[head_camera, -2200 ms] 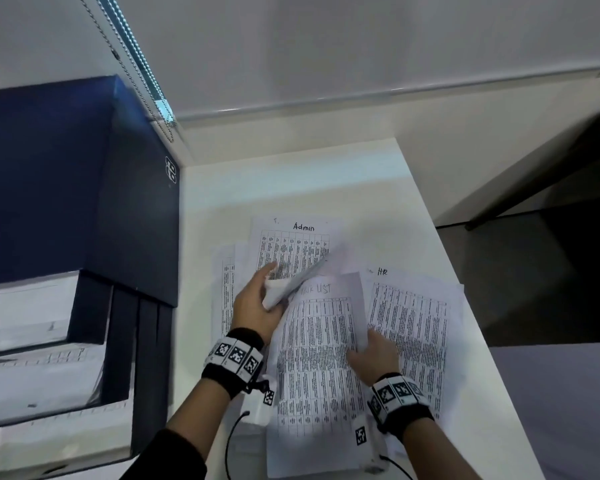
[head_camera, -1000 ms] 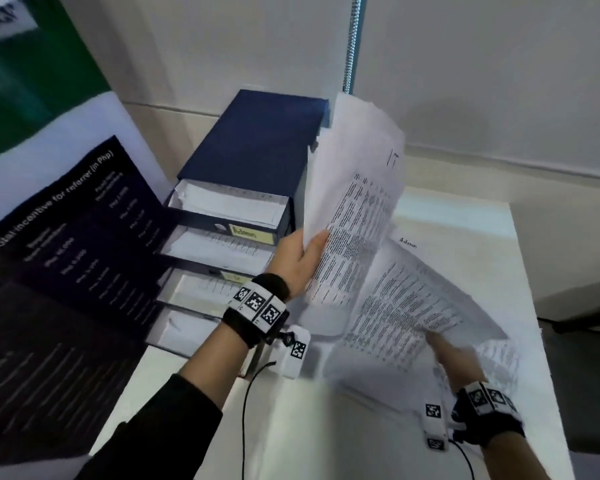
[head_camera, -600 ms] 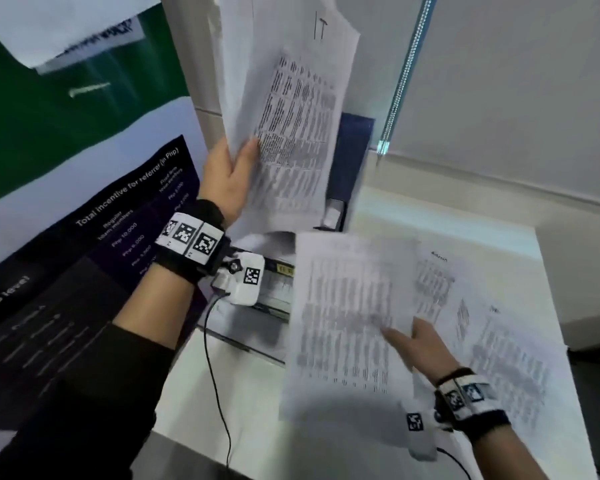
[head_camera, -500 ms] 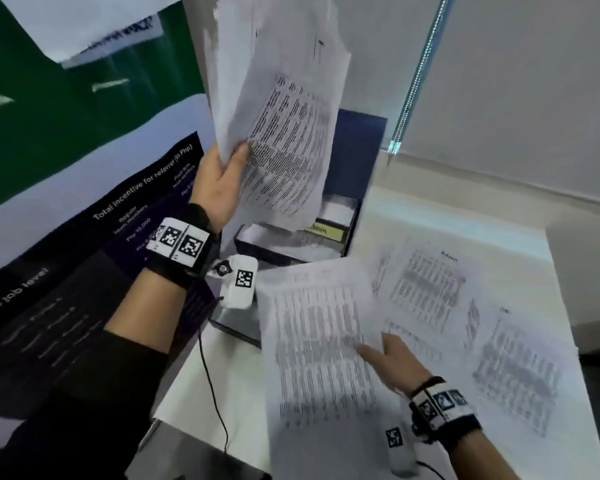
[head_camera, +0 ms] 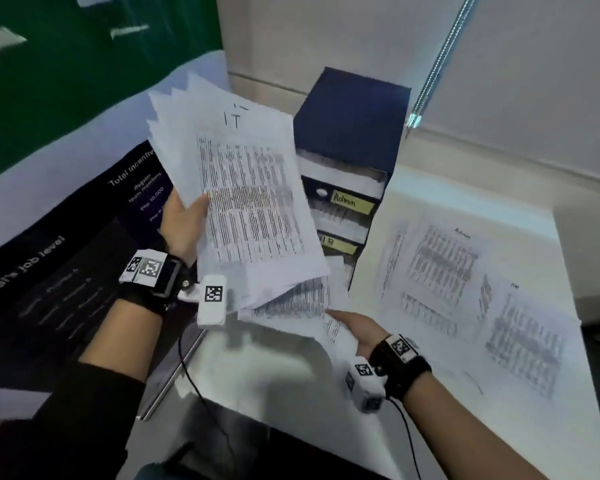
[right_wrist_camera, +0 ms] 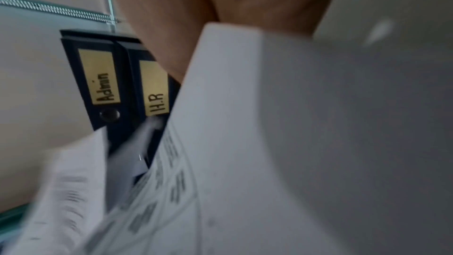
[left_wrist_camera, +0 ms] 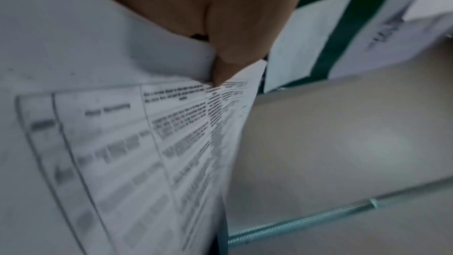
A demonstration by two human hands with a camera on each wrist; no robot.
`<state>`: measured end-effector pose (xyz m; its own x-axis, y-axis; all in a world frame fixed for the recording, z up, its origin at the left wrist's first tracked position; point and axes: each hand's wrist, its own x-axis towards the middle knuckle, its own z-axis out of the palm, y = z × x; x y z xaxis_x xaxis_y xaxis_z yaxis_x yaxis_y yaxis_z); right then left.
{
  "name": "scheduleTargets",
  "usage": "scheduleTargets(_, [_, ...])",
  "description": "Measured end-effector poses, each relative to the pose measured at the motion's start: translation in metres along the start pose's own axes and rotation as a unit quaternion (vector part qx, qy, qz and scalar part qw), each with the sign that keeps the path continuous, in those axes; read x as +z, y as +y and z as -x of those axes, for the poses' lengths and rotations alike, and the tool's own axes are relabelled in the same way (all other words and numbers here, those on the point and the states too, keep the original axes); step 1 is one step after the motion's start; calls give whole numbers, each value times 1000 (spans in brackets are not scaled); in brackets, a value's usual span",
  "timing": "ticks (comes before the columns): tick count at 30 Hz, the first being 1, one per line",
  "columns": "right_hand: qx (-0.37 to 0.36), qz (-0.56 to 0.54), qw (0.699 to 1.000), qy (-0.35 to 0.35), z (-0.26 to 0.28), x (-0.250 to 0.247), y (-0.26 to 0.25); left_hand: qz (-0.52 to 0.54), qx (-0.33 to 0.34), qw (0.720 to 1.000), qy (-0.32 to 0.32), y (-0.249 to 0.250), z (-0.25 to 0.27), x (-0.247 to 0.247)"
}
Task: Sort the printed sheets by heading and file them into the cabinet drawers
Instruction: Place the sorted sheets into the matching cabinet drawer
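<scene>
My left hand [head_camera: 192,219] grips a fanned stack of printed sheets [head_camera: 246,202] headed "IT", held upright in front of the dark blue drawer cabinet [head_camera: 354,112]. In the left wrist view its thumb [left_wrist_camera: 232,49] pinches the stack [left_wrist_camera: 122,143]. Lower down, my right hand [head_camera: 343,322] holds a bent printed sheet [head_camera: 298,303] under the stack's bottom edge. That sheet [right_wrist_camera: 269,143] curls over the right palm in the right wrist view. The drawers carry yellow labels "Admin" [head_camera: 352,202] and "HR" [head_camera: 336,244]; the stack hides the lower drawers.
On the white table [head_camera: 447,202], right of the cabinet, lie a sheet headed "Admin" [head_camera: 440,268] and one headed "HR" [head_camera: 523,337]. A dark poster board [head_camera: 49,271] leans at the left. A window blind chain [head_camera: 440,57] hangs behind the cabinet.
My left hand has lowered the IT stack from high up to in front of the cabinet. My right hand has lifted a sheet off the table and brought it under the stack.
</scene>
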<state>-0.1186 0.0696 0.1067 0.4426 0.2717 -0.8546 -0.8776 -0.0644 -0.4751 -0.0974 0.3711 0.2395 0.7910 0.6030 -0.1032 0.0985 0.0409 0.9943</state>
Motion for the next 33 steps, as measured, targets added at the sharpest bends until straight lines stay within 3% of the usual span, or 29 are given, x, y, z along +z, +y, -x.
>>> scheduleTargets(5, [-59, -34, 997, 33, 5, -1, -36, 34, -12, 999, -20, -15, -18, -35])
scheduleTargets(8, [-64, -11, 994, 83, -2, 9, -53, 69, -27, 997, -35, 8, -16, -38])
scheduleTargets(11, [-73, -27, 994, 77, -4, 20, -68, 137, -58, 987, -67, 28, -14, -34])
scheduleTargets(14, [-53, -158, 986, -31, 14, 29, -68, 176, -125, 972, -88, 28, -11, -32])
scheduleTargets(16, [-35, -183, 978, -94, 30, 33, -51, 199, -187, 955, -117, 20, -10, -33])
scheduleTargets(19, [8, -180, 975, -133, 37, 36, -19, 214, -251, 934, -134, 8, -5, -35])
scheduleTargets(28, [25, -183, 981, -63, -11, 78, -32, 203, -312, 920, -118, -14, -4, -41])
scheduleTargets(33, [-14, -180, 983, -42, -9, 76, -52, 231, -321, 911, -119, -17, -3, -39])
